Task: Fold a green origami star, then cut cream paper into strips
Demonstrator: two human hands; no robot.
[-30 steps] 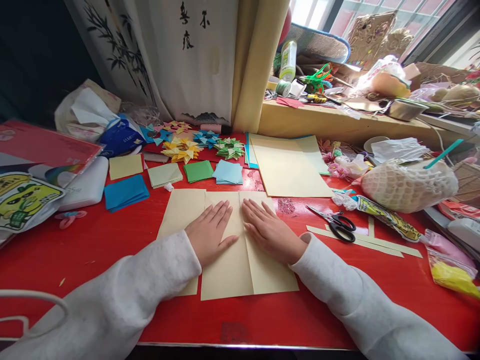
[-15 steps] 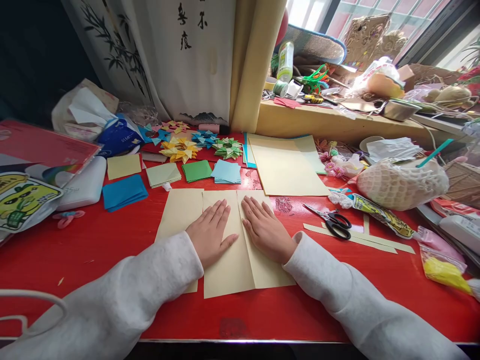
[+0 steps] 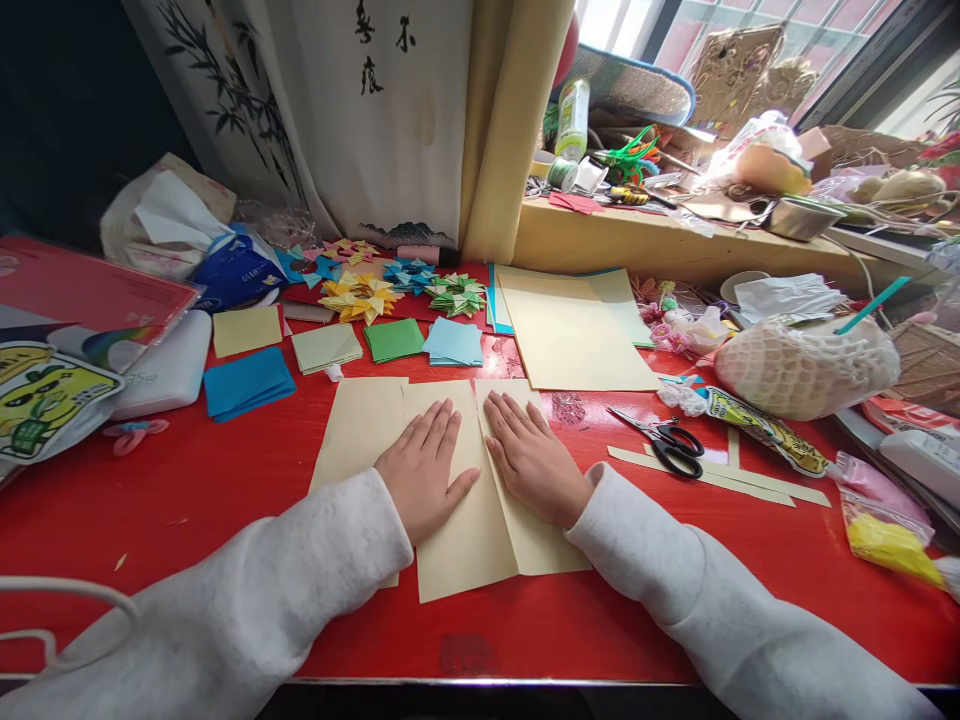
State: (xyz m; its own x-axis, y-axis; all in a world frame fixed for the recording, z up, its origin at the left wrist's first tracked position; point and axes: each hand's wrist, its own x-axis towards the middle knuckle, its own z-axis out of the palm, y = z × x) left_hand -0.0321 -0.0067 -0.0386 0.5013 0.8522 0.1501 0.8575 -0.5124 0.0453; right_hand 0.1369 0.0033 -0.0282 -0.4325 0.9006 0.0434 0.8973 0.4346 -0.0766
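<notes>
Both palms lie flat on cream paper on the red table. My left hand presses the left part of a creased sheet, its thumb pointing toward the crease. My right hand rests on the paper just right of that crease, fingers stretched away from me. Neither hand grasps anything. Another cream sheet lies to the left, partly covered by my left hand and sleeve. Whether the paper under my right hand is one piece with the creased sheet, I cannot tell for certain.
Black-handled scissors lie on cream paper strips at the right. Small paper stacks, blue and green among them, line the back, before folded paper stars. Large cream sheets lie behind my right hand.
The creased sheet's near edge has shifted slightly to the right and toward me. My left hand has slid a little rightward; my right hand stays almost in place.
</notes>
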